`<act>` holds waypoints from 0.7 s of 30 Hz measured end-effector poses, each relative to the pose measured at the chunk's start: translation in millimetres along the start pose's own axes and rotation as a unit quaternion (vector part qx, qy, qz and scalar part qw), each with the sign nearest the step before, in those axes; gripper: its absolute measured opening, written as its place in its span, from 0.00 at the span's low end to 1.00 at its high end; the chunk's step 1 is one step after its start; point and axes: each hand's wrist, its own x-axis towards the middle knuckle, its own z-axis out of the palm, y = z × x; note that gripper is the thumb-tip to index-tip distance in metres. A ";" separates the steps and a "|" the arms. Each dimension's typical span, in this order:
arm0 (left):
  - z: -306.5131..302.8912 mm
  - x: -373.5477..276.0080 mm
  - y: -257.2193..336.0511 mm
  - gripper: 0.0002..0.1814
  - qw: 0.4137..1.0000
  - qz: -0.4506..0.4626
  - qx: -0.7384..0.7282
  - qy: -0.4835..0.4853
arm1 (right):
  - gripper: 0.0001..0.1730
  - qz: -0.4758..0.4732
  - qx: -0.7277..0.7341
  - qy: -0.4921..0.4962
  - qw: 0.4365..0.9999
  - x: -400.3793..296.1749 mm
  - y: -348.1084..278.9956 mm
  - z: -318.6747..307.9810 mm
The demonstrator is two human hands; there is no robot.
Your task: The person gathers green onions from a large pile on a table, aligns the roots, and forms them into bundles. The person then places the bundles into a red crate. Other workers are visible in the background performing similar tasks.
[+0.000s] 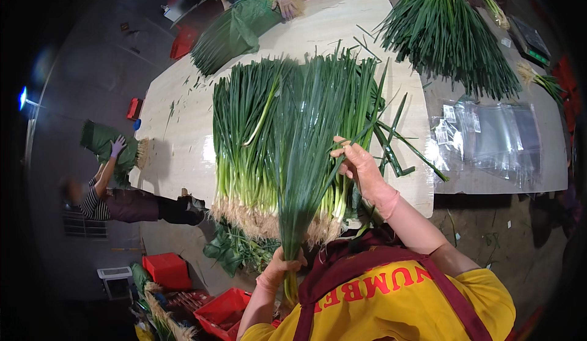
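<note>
My left hand (280,267), in a thin glove, grips a bunch of green onions (300,157) near its lower, pale end. The dark leaves of that bunch fan away from me over a wide row of green onions (247,134) lying on the table, roots towards me. At the right edge of the bunch is my right hand (355,160), also gloved, its fingers bent around or beside a few leaf tips; whether it grips them is unclear. Loose cut leaves (392,150) lie to its right. One pale stalk (263,116) rests across the row.
Clear plastic bags (495,139) lie on the right table, below a large green onion pile (449,38) and a scale (529,43). Across the table, a co-worker's gloved hand (286,1) touches a wrapped bundle (243,24). Another person carries a bundle (110,148) at left. Red crates (224,311) stand below.
</note>
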 end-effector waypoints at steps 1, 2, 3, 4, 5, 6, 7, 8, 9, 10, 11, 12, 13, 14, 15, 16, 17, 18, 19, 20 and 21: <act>-1.5 -0.7 -2.6 0.41 1.000 0.001 0.006 -0.002 | 0.24 -0.009 0.005 0.007 1.000 1.7 -0.8 0.6; -2.1 -1.7 -4.2 0.41 1.000 0.003 0.012 -0.005 | 0.24 -0.012 0.013 0.013 1.000 2.0 -3.1 3.0; -1.7 -3.3 -5.7 0.41 1.000 0.005 0.007 -0.005 | 0.24 -0.011 0.004 0.016 1.000 3.3 -4.6 3.3; -0.8 -5.0 -6.9 0.41 1.000 0.008 0.001 -0.005 | 0.23 -0.010 -0.005 0.018 1.000 4.7 -6.0 3.2; 0.2 -6.5 -7.7 0.41 1.000 0.011 -0.004 -0.005 | 0.23 -0.009 -0.014 0.021 1.000 5.4 -6.5 2.9; 1.3 -7.5 -8.1 0.38 1.000 0.007 -0.004 0.003 | 0.22 -0.007 -0.007 0.019 1.000 5.6 -6.2 1.3; 2.7 -8.5 -8.3 0.35 1.000 0.004 -0.004 0.011 | 0.22 -0.005 0.001 0.017 1.000 6.1 -4.9 -1.2; 3.5 -9.2 -9.0 0.32 1.000 0.000 -0.004 0.019 | 0.21 -0.002 0.008 0.015 1.000 6.9 -3.3 -3.4; 3.3 -9.8 -10.7 0.28 1.000 -0.003 -0.001 0.026 | 0.21 0.004 0.022 0.019 1.000 7.6 -0.9 -4.9; 2.6 -10.2 -13.1 0.24 0.999 -0.007 0.002 0.032 | 0.20 0.009 0.035 0.023 0.999 8.2 2.3 -6.4; 1.5 -10.6 -15.7 0.21 0.999 -0.010 0.005 0.039 | 0.20 0.015 0.049 0.027 0.998 8.4 5.2 -7.3; 0.1 -11.8 -18.0 0.18 0.999 -0.014 0.008 0.042 | 0.20 0.019 0.050 0.038 0.998 8.5 8.1 -7.3; -2.0 -12.9 -20.6 0.16 0.999 -0.018 0.012 0.045 | 0.19 0.022 0.051 0.049 0.997 8.3 10.9 -6.9; -3.5 -14.0 -22.7 0.15 0.998 -0.022 0.016 0.048 | 0.19 0.025 0.052 0.060 0.997 8.0 13.1 -6.4; -5.0 -13.7 -24.6 0.15 0.998 -0.024 0.017 0.048 | 0.19 0.022 0.054 0.064 0.996 7.8 14.7 -7.1; -6.3 -13.5 -26.2 0.15 0.998 -0.026 0.017 0.048 | 0.19 0.018 0.055 0.068 0.996 7.5 16.0 -7.7; -6.9 -13.4 -26.9 0.16 0.998 -0.028 0.018 0.049 | 0.18 0.014 0.056 0.072 0.996 6.9 17.0 -7.9; -6.8 -13.5 -27.2 0.16 0.998 -0.030 0.016 0.050 | 0.18 0.010 0.037 0.081 0.996 5.6 17.4 -7.4; -6.6 -13.5 -27.5 0.16 0.998 -0.031 0.014 0.051 | 0.18 0.007 0.019 0.089 0.996 4.0 17.4 -6.4; -6.4 -13.6 -27.7 0.16 0.998 -0.033 0.013 0.051 | 0.18 0.003 0.000 0.098 0.995 3.0 17.3 -5.5; -6.3 -13.6 -27.9 0.16 0.998 -0.032 0.015 0.049 | 0.17 -0.005 0.007 0.098 0.995 3.1 17.3 -4.4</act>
